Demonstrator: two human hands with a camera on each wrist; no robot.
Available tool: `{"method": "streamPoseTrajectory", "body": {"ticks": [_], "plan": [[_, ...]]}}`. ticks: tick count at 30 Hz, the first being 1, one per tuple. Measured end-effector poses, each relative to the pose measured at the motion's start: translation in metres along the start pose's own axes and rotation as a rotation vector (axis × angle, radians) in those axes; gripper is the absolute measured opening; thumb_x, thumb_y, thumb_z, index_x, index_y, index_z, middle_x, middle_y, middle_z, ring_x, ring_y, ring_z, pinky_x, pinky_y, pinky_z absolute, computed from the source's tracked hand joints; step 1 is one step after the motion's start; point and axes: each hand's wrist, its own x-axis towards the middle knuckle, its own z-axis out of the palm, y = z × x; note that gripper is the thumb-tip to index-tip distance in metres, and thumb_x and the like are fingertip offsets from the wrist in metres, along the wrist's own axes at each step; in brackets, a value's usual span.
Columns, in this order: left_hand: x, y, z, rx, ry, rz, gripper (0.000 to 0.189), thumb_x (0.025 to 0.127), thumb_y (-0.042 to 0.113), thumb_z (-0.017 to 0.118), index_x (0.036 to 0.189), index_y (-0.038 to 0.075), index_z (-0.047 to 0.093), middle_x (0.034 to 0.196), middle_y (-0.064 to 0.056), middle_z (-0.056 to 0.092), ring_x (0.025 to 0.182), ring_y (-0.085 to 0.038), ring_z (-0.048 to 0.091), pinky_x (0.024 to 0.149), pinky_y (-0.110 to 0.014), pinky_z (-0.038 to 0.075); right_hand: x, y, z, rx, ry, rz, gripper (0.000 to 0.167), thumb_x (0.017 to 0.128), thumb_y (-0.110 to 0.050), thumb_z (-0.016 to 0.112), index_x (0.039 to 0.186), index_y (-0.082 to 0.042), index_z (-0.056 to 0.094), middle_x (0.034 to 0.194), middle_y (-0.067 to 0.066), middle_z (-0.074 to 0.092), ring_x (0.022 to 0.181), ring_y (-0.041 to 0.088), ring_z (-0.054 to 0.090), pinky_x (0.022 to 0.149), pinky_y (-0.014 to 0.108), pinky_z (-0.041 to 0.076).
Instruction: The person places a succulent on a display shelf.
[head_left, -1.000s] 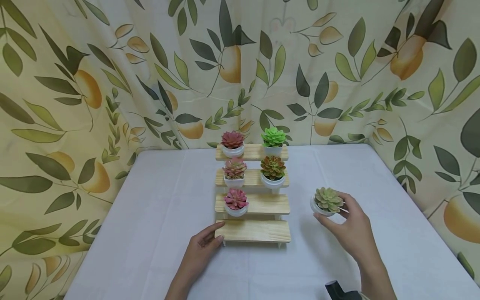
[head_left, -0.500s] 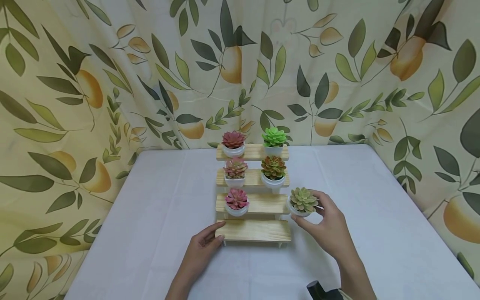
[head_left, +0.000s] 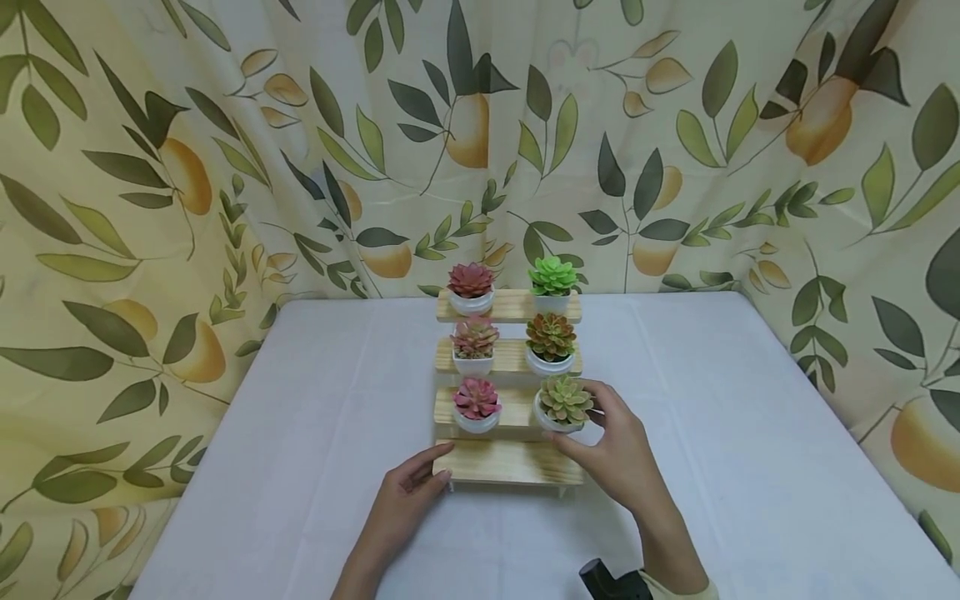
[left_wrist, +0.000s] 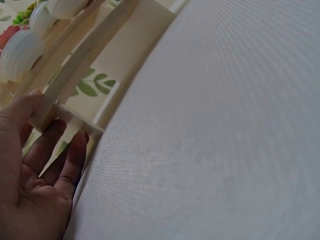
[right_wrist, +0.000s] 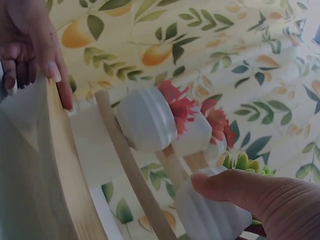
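A tiered wooden plant stand (head_left: 510, 463) stands on the white-covered table, with its lowest shelf bare. My left hand (head_left: 403, 493) grips the left end of that shelf; in the left wrist view its thumb lies over the board and the fingers bend beneath it. My right hand (head_left: 617, 452) holds a pale green potted succulent (head_left: 566, 400) by its white pot (right_wrist: 210, 207), over the right side of the third shelf from the back. On that shelf's left sits a pink succulent (head_left: 477, 400) in a round white pot.
Two upper shelves carry a dark red succulent (head_left: 471, 282), a bright green one (head_left: 552, 277), a pinkish one (head_left: 474, 338) and a brown-green one (head_left: 551, 337). A leaf-patterned curtain (head_left: 420, 150) hangs behind the table (head_left: 315, 433). A black device (head_left: 615, 582) is on the right wrist.
My right hand has carried the pale green succulent leftward, from beside the stand to over the third shelf's right side. The left hand stays at the lowest shelf.
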Motion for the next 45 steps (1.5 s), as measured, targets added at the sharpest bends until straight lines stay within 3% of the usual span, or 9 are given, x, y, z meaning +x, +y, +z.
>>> {"method": "streamPoseTrajectory", "body": {"ticks": [6, 15, 27, 37, 40, 45], "plan": [[-0.001, 0.001, 0.001, 0.013, -0.011, -0.036, 0.043, 0.098, 0.028, 0.075, 0.139, 0.021, 0.066, 0.145, 0.001, 0.060, 0.136, -0.020, 0.053, 0.104, -0.029, 0.049, 0.000, -0.003, 0.005, 0.009, -0.028, 0.005, 0.068, 0.078, -0.009, 0.092, 0.136, -0.006, 0.058, 0.135, 0.014, 0.059, 0.122, 0.036, 0.060, 0.101, 0.056, 0.052], [-0.008, 0.002, -0.001, 0.026, 0.014, -0.009, 0.042, 0.098, 0.023, 0.075, 0.138, 0.015, 0.067, 0.142, -0.004, 0.062, 0.135, -0.022, 0.053, 0.103, -0.028, 0.050, -0.002, -0.008, 0.012, 0.003, -0.045, 0.041, 0.069, 0.079, -0.017, 0.093, 0.137, -0.008, 0.058, 0.134, 0.012, 0.060, 0.118, 0.031, 0.062, 0.094, 0.052, 0.055], [-0.008, 0.005, 0.000, 0.003, -0.007, -0.011, 0.043, 0.098, 0.022, 0.075, 0.139, 0.013, 0.066, 0.143, -0.007, 0.061, 0.136, -0.025, 0.052, 0.103, -0.029, 0.050, -0.006, -0.008, 0.007, -0.028, -0.077, 0.068, 0.076, 0.080, -0.019, 0.092, 0.143, -0.005, 0.053, 0.139, 0.015, 0.055, 0.123, 0.035, 0.060, 0.101, 0.052, 0.053], [-0.004, 0.006, 0.004, 0.008, -0.024, -0.003, 0.042, 0.099, 0.021, 0.073, 0.140, 0.014, 0.066, 0.143, -0.005, 0.061, 0.133, -0.022, 0.055, 0.103, -0.028, 0.050, -0.023, 0.012, -0.022, -0.100, 0.040, 0.042, 0.071, 0.081, -0.018, 0.093, 0.140, -0.005, 0.056, 0.136, 0.012, 0.057, 0.122, 0.033, 0.060, 0.104, 0.051, 0.050], [-0.005, 0.007, 0.002, 0.076, -0.011, -0.001, 0.042, 0.099, 0.023, 0.074, 0.140, 0.020, 0.066, 0.142, -0.002, 0.062, 0.123, -0.019, 0.063, 0.097, -0.027, 0.054, -0.030, 0.022, -0.032, -0.160, 0.098, 0.053, 0.064, 0.083, -0.021, 0.091, 0.137, -0.007, 0.059, 0.133, 0.011, 0.059, 0.119, 0.033, 0.062, 0.102, 0.050, 0.052], [-0.014, 0.012, -0.002, 0.291, 0.026, 0.022, 0.049, 0.097, 0.030, 0.076, 0.144, 0.032, 0.061, 0.141, -0.001, 0.063, 0.108, -0.018, 0.070, 0.083, -0.029, 0.059, -0.033, 0.033, -0.046, -0.242, 0.163, 0.026, 0.055, 0.088, -0.025, 0.087, 0.133, -0.007, 0.062, 0.129, 0.011, 0.061, 0.116, 0.036, 0.063, 0.097, 0.054, 0.054]]}}
